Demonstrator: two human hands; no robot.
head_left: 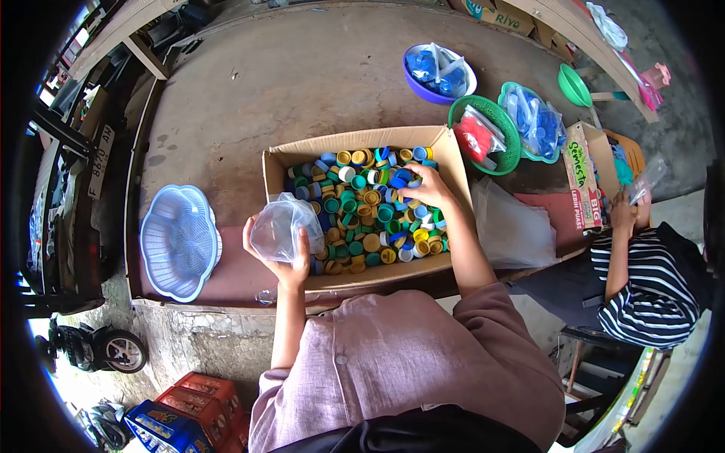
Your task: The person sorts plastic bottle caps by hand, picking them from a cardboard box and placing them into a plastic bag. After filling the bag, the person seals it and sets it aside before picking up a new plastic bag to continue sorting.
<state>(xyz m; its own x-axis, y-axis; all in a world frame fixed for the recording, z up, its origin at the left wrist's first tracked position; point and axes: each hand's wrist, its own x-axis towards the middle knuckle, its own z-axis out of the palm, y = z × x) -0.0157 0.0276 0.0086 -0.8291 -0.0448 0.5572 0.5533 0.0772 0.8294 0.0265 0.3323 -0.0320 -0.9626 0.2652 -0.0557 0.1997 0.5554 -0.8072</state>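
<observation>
A cardboard box (362, 281) full of loose plastic bottle caps (370, 198) in blue, green, yellow and white stands in front of me. My left hand (291, 268) holds a clear plastic bag (283, 226) by the box's left side, its fingers curled round the bag. Inside the box's right half, my right hand (429, 187) reaches over the caps. Between its thumb and fingers sits a blue bottle cap (414, 183).
A pale blue plastic basket (180, 245) lies left of the box. Beyond its right corner are a purple basin (411, 81), a green basket (515, 155) and a turquoise basket (555, 157) with bagged goods. Clear bags (517, 226) lie right. A person in stripes (649, 279) works alongside.
</observation>
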